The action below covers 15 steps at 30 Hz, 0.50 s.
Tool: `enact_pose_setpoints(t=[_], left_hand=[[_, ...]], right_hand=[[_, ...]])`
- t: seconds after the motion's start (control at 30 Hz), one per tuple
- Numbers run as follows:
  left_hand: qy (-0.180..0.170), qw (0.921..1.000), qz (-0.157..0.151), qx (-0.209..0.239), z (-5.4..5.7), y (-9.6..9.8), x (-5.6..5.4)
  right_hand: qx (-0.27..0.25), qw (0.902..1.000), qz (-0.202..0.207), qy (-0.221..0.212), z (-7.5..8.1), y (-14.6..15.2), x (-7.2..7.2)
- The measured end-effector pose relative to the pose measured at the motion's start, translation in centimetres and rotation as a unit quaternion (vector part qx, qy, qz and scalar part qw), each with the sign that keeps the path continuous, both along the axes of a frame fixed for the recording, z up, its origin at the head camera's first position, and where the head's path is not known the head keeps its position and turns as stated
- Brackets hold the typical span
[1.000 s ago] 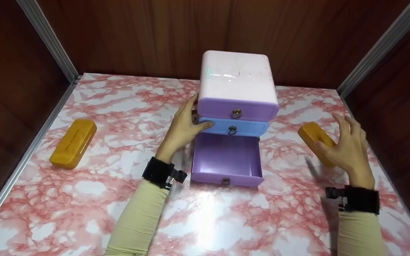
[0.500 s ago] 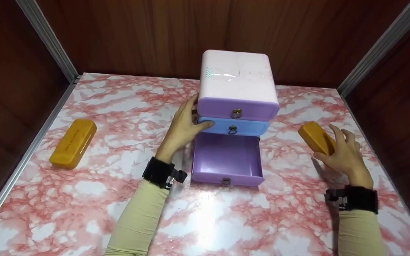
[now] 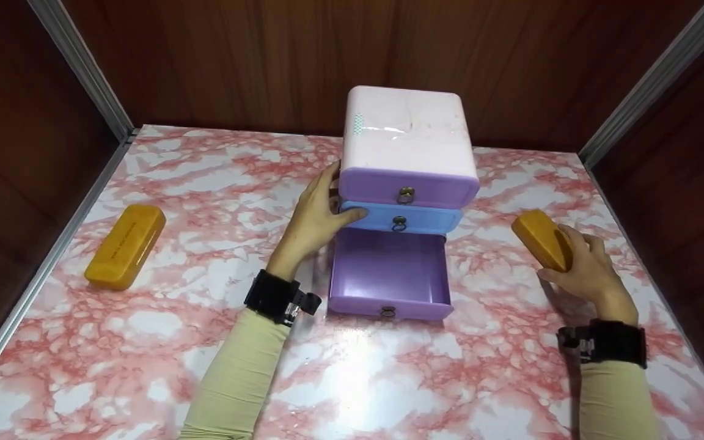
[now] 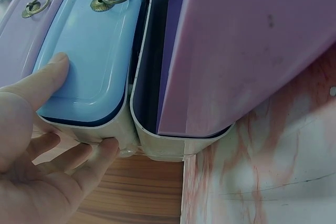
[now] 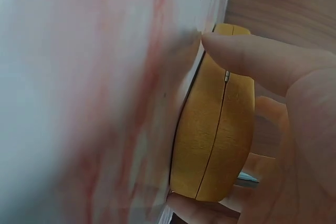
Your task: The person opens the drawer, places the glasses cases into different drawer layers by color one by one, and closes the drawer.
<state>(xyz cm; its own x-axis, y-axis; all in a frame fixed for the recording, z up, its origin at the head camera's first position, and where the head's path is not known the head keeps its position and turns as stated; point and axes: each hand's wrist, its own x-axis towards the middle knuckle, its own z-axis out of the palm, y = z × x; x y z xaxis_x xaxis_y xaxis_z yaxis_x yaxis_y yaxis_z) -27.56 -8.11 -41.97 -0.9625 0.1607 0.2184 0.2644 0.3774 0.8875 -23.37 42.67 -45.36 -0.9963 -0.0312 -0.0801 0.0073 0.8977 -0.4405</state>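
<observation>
A small chest of drawers (image 3: 410,131) stands upright on the table, with purple and blue drawer fronts and ring pulls. Its bottom purple drawer (image 3: 388,269) is pulled out, with nothing inside. My left hand (image 3: 312,220) grips the chest's left side; in the left wrist view the thumb presses the blue drawer front (image 4: 97,51) and the fingers lie along the side wall. At the right, my right hand (image 3: 590,269) holds the near end of a mustard-yellow glasses case (image 3: 538,238), which lies on the table. The right wrist view has thumb and fingers on either side of the case (image 5: 210,135).
Another mustard-yellow glasses case (image 3: 126,247) lies at the left of the marble-patterned table (image 3: 236,379). Dark wood panels (image 3: 254,61) with metal corner posts (image 3: 83,67) enclose the back and sides.
My right hand has come down and its fingers have closed in around the near end of the right glasses case. The left hand and the chest have stayed put.
</observation>
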Motion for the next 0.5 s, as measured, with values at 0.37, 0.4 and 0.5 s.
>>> enact_pose_setpoints(t=[0.37,0.4,0.5], left_hand=[[0.003,1.0000,-0.004,-0.003,0.05,-0.08,0.14],[0.003,1.0000,-0.004,-0.003,0.05,-0.09,0.16],[0.002,1.0000,-0.005,-0.004,0.04,-0.08,0.16]], right_hand=[[0.010,0.9995,0.000,-0.030,0.49,0.11,0.13],[0.014,0.9994,-0.001,-0.031,0.47,0.11,0.12],[0.024,0.9993,0.001,-0.029,0.36,0.14,0.09]])
